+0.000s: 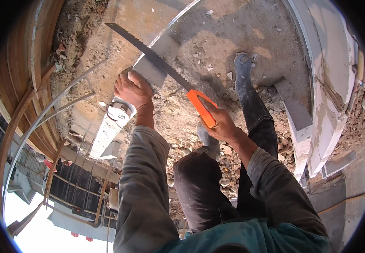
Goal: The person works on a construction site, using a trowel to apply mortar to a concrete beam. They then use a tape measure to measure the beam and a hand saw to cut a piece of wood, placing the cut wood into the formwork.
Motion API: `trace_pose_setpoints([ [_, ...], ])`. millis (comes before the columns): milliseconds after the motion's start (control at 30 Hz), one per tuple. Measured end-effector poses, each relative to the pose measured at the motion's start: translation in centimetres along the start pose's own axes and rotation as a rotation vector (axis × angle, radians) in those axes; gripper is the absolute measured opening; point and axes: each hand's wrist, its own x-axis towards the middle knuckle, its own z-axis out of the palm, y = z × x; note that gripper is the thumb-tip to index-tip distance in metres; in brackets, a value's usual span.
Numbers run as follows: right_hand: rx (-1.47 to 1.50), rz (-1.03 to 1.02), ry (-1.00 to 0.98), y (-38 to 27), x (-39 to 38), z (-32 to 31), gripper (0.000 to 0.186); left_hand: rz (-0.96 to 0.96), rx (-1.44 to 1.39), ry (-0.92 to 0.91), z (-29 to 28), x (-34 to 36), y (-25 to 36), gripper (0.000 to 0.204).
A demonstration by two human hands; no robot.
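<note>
My right hand [222,125] is closed round the orange handle of a handsaw [202,109]. Its long dark toothed blade slants up and left, lying across a pale grey block [152,72]. Gripping the near left end of that block is my left hand [133,89], its thumb on top and its fingers curled over the side. The blade passes just beyond the left hand's knuckles, apart from them. Below the left wrist stands a white-splashed container or stand [120,111]; what it is I cannot make out.
Brick rubble [229,168] lies round my boots [242,67]. To the right runs a low wall of pale blocks [317,109]. Bent metal bars [60,97] and wooden boards [22,55] stand on the left, beside a drop. Dusty concrete floor [250,29] stretches ahead.
</note>
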Motion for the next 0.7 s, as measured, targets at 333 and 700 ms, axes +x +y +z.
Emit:
trace_pose_setpoints([
  [333,0.018,-0.195,0.160,4.3,3.7,2.0,0.060,-0.058,-0.021,-0.019,0.3,0.2,-0.2,0.041],
  [700,-0.001,-0.195,0.096,7.3,-2.2,0.7,0.065,-0.083,-0.005,-0.038,0.2,0.0,-0.8,0.044],
])
